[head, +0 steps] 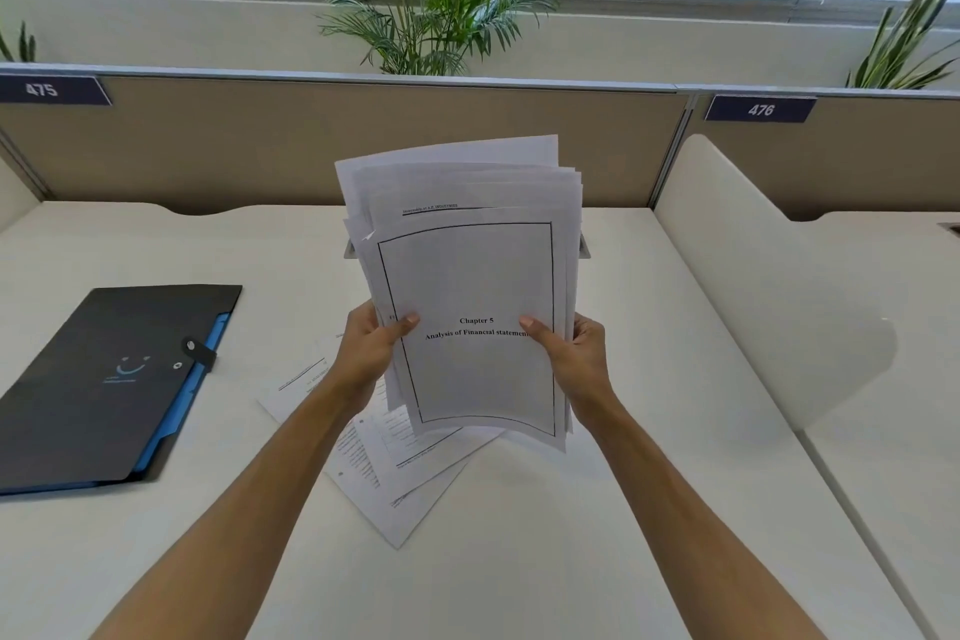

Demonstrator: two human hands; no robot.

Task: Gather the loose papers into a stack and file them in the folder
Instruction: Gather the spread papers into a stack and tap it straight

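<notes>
I hold an uneven stack of white papers (467, 265) upright above the desk, its top sheets fanned out. The front page reads "Chapter 5". My left hand (371, 348) grips the stack's left edge, thumb on the front page. My right hand (571, 353) grips the right edge the same way. Several loose sheets (384, 473) lie flat on the desk under the stack, overlapping at angles. A black folder (109, 379) with a blue inner edge and a snap strap lies closed on the desk at the left.
The white desk (519, 561) is bounded by a tan partition (311, 140) at the back and a white divider (753, 276) on the right. A grey cable slot (584, 247) sits behind the stack. Potted plants stand beyond the partition.
</notes>
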